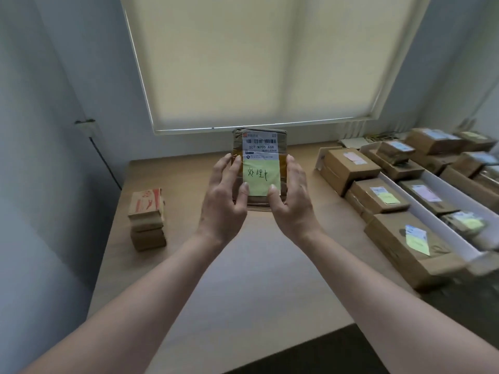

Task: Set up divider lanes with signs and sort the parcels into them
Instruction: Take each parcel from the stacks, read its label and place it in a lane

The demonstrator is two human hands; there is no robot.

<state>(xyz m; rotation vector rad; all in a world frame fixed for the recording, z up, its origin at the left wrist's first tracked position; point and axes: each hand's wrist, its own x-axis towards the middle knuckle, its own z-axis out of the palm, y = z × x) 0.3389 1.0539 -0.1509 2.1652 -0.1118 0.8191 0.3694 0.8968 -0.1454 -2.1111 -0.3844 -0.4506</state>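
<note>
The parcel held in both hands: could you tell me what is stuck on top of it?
On the parcel are a white barcode label and a green sticky note with handwriting. Thumbs cover the note's lower corners.

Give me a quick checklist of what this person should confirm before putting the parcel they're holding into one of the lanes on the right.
1. Grip: left hand and right hand both hold the parcel by its sides, lifted off the table: ok.
2. Sorting note readable: the green sticky note faces up, thumbs only on its lower edge: ok.
3. Matching lane found: parcels with green notes lie in the lanes, but lane signs are unreadable: cannot tell.
4. Dividers in place: a white divider stands between rows: ok.
5. Free space in the target lane: cannot tell.
6. Leftover stack at left awaits sorting: not ok.
</note>
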